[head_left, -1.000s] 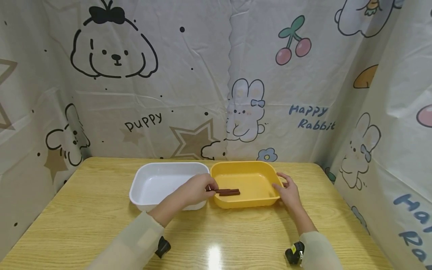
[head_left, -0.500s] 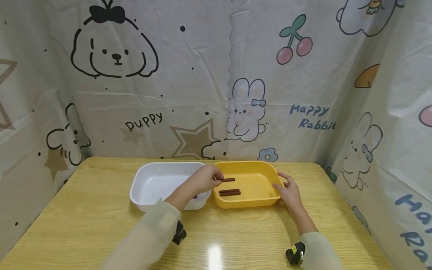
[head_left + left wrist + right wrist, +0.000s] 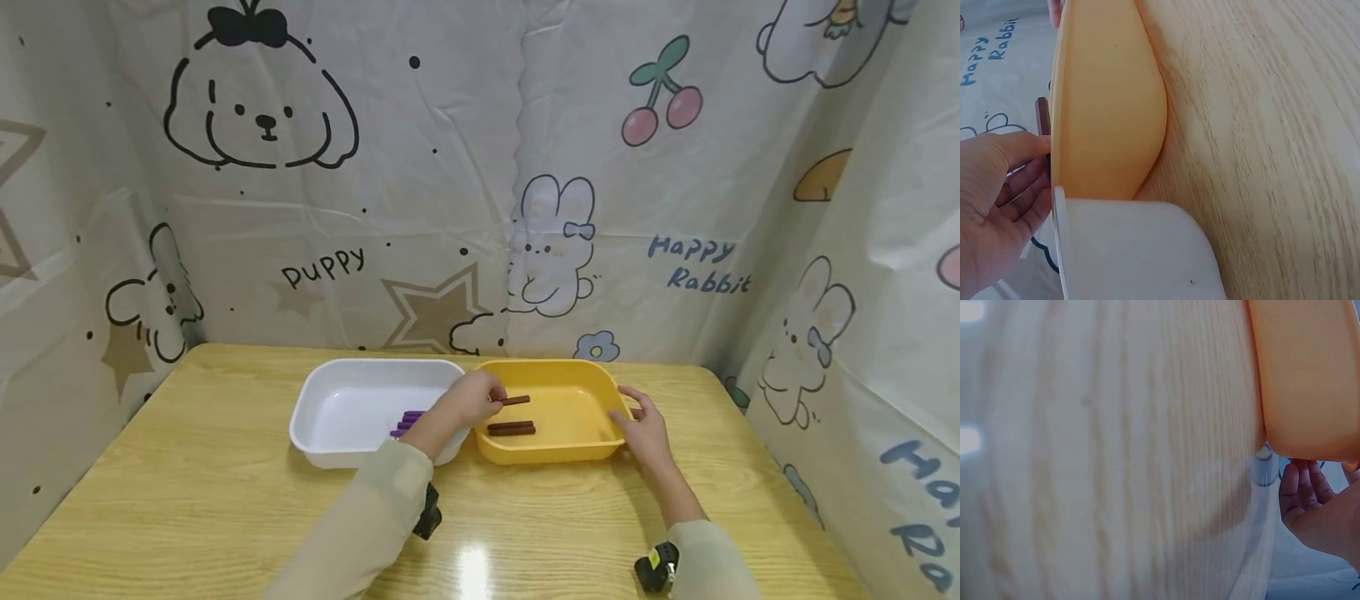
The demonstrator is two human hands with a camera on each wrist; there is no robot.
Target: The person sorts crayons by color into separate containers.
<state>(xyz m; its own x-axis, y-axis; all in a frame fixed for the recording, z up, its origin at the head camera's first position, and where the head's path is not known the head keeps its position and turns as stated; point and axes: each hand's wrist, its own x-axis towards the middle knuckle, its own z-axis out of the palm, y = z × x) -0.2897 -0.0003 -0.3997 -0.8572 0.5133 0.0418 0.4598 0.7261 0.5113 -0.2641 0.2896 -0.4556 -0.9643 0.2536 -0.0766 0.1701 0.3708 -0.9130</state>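
Note:
My left hand [image 3: 471,398] pinches a short brown stick [image 3: 516,400] over the left part of the yellow tray [image 3: 573,412]. In the left wrist view the stick [image 3: 1042,116] has flat facets, and its lower part is behind the tray's rim. Two more brown sticks [image 3: 512,428] lie side by side inside the yellow tray. My right hand [image 3: 643,427] holds that tray's right edge, thumb over the rim and fingers outside. Several purple sticks [image 3: 407,422] lie in the white tray [image 3: 337,417], partly hidden by my left forearm.
The two trays stand side by side, touching or nearly so, on a wood-grain table [image 3: 187,483]. A printed cloth [image 3: 420,208] hangs behind the table and along both sides. Dark wrist cameras [image 3: 656,567] sit at both cuffs.
My left hand has come away from the two lying brown sticks, moving rightward and farther back with one stick in its fingers. Purple sticks have come into sight. The right hand stays put.

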